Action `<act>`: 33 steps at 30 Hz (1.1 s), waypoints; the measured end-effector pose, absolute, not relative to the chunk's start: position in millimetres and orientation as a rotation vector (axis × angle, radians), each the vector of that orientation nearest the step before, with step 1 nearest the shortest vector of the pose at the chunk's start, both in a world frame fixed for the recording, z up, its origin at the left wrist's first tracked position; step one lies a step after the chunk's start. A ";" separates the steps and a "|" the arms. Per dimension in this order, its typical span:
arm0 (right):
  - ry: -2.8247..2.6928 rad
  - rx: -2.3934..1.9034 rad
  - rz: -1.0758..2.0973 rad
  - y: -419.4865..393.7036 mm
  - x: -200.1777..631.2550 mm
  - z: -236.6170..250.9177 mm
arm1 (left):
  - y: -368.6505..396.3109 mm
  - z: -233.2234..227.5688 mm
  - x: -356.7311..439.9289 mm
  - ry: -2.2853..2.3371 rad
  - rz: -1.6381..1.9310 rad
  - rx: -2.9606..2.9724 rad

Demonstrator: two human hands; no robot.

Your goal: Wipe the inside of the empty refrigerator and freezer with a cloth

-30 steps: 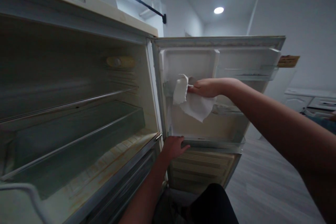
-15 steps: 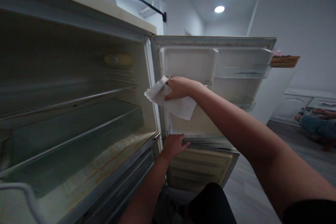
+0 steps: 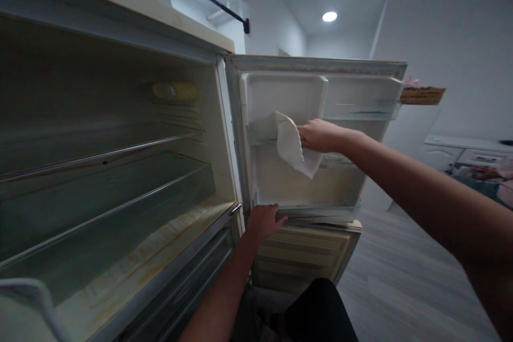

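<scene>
My right hand (image 3: pixel 320 136) is closed on a white paper towel (image 3: pixel 290 141). The sheet hangs loosely from the fingers, in front of the inner side of the open refrigerator door (image 3: pixel 316 61). Lower down, my left hand (image 3: pixel 264 220) lies at the door's bottom shelf (image 3: pixel 320 215) near the hinge side, its thumb stretched away from the fingers. Clear plastic door shelves (image 3: pixel 360 112) line the inner panel, which looks yellowed toward the bottom.
On the left is the refrigerator compartment (image 3: pixel 224 133) with glass shelves (image 3: pixel 104 156) and brown stains on its floor. A second open door (image 3: pixel 304 256) is below. Behind the upper door stands a woven basket (image 3: pixel 422 95); part of a person (image 3: pixel 507 181) shows at far right.
My right hand has moved right with the paper towel, away from the hinge side toward the door's middle. My left hand stays at the bottom shelf. The view has turned slightly right.
</scene>
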State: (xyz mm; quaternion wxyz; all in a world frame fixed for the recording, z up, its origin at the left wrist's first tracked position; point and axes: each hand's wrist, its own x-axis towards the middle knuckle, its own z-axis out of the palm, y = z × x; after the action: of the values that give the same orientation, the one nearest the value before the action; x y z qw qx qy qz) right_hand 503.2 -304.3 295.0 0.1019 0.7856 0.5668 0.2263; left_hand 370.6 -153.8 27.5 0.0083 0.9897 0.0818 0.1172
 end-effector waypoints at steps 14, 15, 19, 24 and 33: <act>1.588 2.422 1.336 -201.5 438.7 248.2 | -160.7 30.2 373.3 0.303 0.366 3.073; 1.590 2.424 1.348 -198.3 437.2 247.2 | -160.3 30.0 373.1 0.305 0.365 3.072; 1.616 2.361 1.330 -207.6 440.2 246.0 | -156.4 29.2 370.8 0.294 0.359 3.076; 1.602 2.306 1.255 -245.6 460.4 247.8 | -151.3 27.8 368.4 0.258 0.353 3.088; 1.632 2.248 1.155 -306.8 526.3 252.3 | -154.5 26.8 378.6 0.238 0.380 3.080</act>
State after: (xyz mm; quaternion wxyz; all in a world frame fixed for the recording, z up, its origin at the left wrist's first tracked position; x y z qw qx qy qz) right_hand 526.3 -306.8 252.3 0.0664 0.7457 0.5412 0.3830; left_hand 378.6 -154.5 26.8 0.0145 0.9895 0.0764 0.1222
